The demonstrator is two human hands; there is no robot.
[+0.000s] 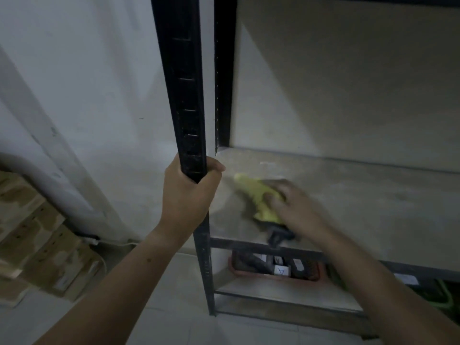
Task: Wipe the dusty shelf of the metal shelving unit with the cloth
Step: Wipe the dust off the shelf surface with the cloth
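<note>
The dusty grey shelf (361, 202) of the black metal shelving unit fills the right half of the view. A yellow cloth (256, 192) lies on its left part, pressed flat under my right hand (296, 210), which is blurred by motion. A dark edge of the cloth or a second dark piece (278, 234) hangs over the shelf's front lip below that hand. My left hand (189, 195) is wrapped around the unit's front left upright post (184, 95), at the shelf's level.
On the lower shelf stands a red tray (273, 272) with several small items. Green cord (445, 295) lies at the lower right. A white wall stands left of the unit. Wooden boards (37, 245) and a white cable lie on the tiled floor at the left.
</note>
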